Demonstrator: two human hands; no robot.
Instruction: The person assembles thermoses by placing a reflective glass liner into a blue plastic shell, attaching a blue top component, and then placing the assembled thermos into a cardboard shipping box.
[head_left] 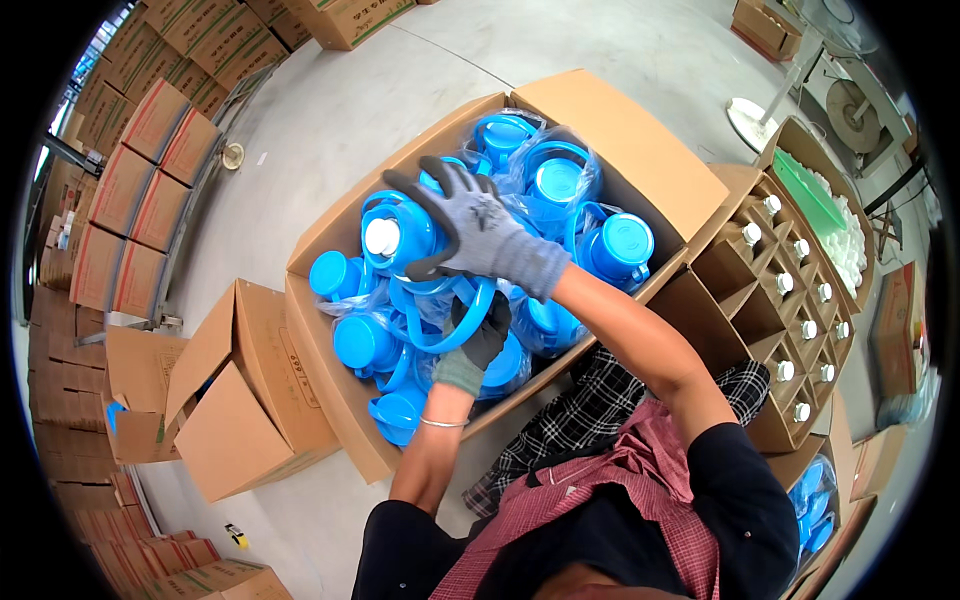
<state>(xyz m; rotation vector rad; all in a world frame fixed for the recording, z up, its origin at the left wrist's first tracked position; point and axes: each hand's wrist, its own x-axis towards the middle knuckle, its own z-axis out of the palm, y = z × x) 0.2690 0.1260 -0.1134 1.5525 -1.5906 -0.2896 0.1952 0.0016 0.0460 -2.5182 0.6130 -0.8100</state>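
Note:
A large open cardboard box [345, 415] in front of me holds several blue plastic jugs with lids and loop handles, some in clear bags. My right hand [478, 222], in a grey glove with dark fingertips, spreads its fingers over the jugs, palm down. Beside its thumb and fingers stands a blue jug with a white stopper [382, 238]. Lower down, my left hand [480, 335], in a dark glove with a green cuff, is closed at the loop handle [440, 343] of a blue jug. The handle and neighbouring jugs hide part of its fingers.
To the right, a divided carton [745, 330] holds several white-capped items in its cells. Beyond it, a box holds a green tray [808, 195] and white pieces. An open carton [250, 400] stands at the left. Stacked cartons [150, 190] line the left side.

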